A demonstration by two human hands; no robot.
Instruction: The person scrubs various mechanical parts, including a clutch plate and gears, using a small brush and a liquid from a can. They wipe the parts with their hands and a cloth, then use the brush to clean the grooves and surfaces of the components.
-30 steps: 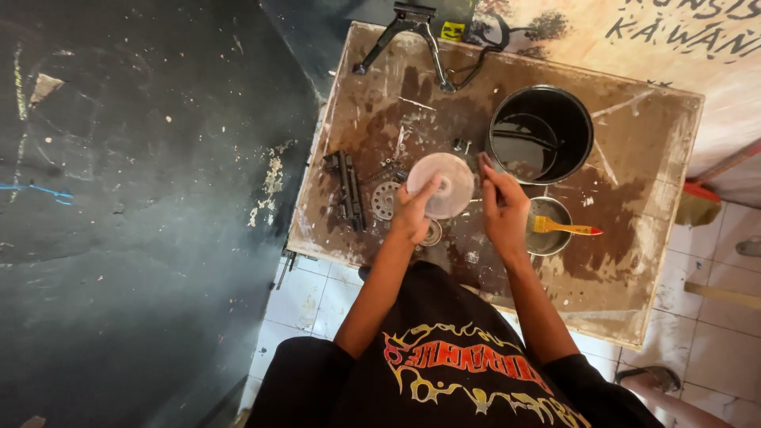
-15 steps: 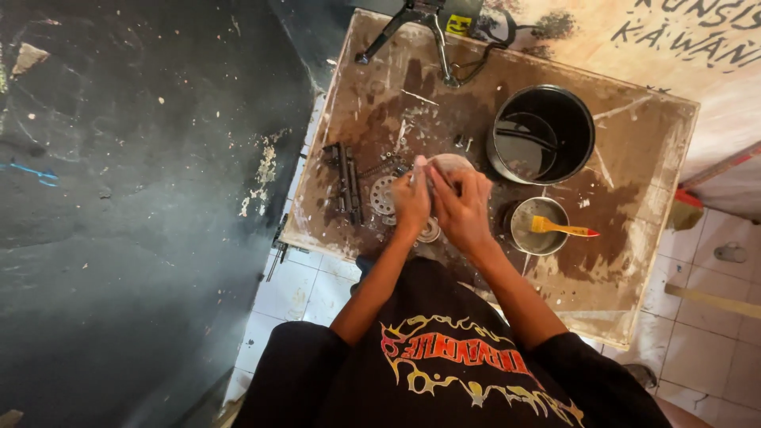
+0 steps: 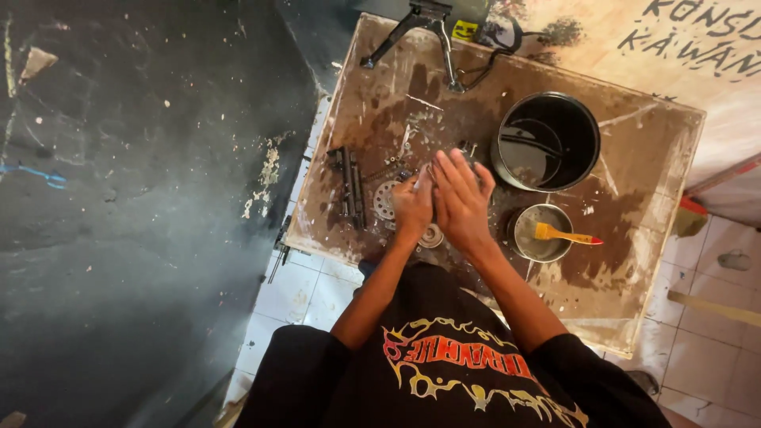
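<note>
Item: pale disc (image 3: 423,176), almost wholly hidden, pressed between the two hands above the middle of the bench (image 3: 372,103). Left hand (image 3: 412,208) lies under and beside it, fingers curled round its edge; right hand (image 3: 461,198) lies flat across the top, fingers spread and extended, covering rather than clasping. Adjacent: toothed sprocket (image 3: 385,200) just left of the left hand; small round part (image 3: 432,235) by the left wrist; dark bar (image 3: 349,186) further left; large black pot (image 3: 547,143) to the right; small tin (image 3: 541,233) with a yellow brush (image 3: 564,235) resting in it, near the right forearm; metal stand (image 3: 424,28) at the far edge. Risks, as judged: the bench looks wet and grimy, so the disc may slip from a flat-palmed hold and drop among the loose parts; a right elbow swing could tip the tin and brush; small pieces near the front edge could be knocked to the tiled floor (image 3: 301,285).
</note>
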